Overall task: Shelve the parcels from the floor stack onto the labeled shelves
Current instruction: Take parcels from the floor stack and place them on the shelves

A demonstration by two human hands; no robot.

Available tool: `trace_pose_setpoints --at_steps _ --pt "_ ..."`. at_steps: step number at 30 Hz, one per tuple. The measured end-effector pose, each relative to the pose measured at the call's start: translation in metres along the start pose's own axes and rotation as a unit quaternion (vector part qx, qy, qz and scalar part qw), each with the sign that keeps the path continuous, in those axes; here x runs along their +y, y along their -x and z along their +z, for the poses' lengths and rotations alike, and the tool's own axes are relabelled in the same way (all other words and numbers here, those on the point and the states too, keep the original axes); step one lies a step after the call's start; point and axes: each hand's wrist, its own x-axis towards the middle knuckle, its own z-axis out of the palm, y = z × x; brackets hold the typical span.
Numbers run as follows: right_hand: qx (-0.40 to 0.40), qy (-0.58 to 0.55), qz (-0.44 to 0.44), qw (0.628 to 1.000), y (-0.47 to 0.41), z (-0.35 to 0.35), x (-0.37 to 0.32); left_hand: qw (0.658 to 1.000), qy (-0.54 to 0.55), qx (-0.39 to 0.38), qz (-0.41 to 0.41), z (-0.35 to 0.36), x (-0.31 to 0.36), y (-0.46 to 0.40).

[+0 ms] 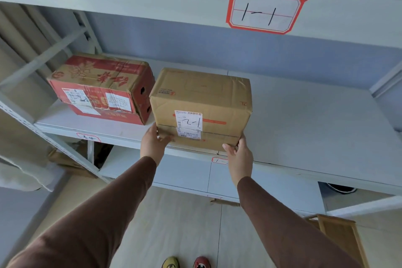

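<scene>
- Head view: a plain brown cardboard parcel (201, 106) sits on the front edge of a pale grey metal shelf (304, 128), its white shipping label marked 1-2 facing the viewer.
- The left hand (152, 143) grips the parcel's lower left corner; the right hand (239, 156) grips its lower right corner. Both arms wear brown sleeves.
- Just left of the parcel, almost touching, lies a red and tan printed carton (102, 87), taped and slightly crumpled.
- Above the parcel, the upper shelf beam carries a red-bordered tag (264, 11) reading 1-1.
- Judged step: seating this parcel on its shelf. Next likely calls for pushing it further back, square beside the carton, then letting go.
- The parcel is boxy, matte, with creased tape seams.
</scene>
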Motion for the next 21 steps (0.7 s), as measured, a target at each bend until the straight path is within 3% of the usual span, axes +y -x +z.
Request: trace_pose_setpoints --at_steps 21 --pt "0.001 -0.047 0.002 0.999 -0.015 0.0 -0.022 0.996 0.075 -0.018 0.054 0.012 -0.001 -0.028"
